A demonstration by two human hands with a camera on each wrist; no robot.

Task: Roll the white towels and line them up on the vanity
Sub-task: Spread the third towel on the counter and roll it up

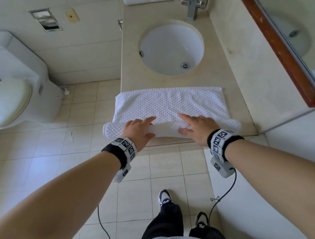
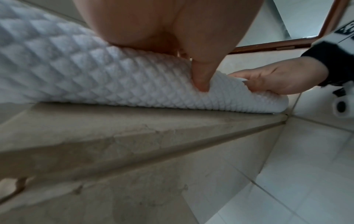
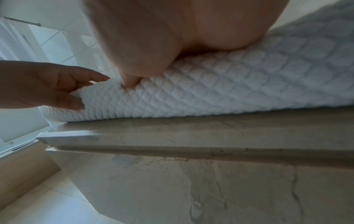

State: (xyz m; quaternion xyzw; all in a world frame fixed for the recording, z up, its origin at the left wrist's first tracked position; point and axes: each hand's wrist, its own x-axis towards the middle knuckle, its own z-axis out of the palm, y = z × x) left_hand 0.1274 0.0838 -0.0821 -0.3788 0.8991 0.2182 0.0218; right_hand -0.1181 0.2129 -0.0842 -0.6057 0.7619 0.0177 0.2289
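Note:
A white waffle-textured towel lies spread across the beige vanity in front of the sink. Its near edge is wound into a roll along the counter's front edge. My left hand grips the roll left of centre, fingers over the top and thumb on the near side. My right hand grips it the same way just to the right. The left wrist view shows my thumb pressed into the towel. The right wrist view shows the same for the right thumb on the towel.
A round white sink with a metal faucet sits behind the towel. A wood-framed mirror runs along the right wall. A toilet stands at the left. Something white lies at the vanity's far edge.

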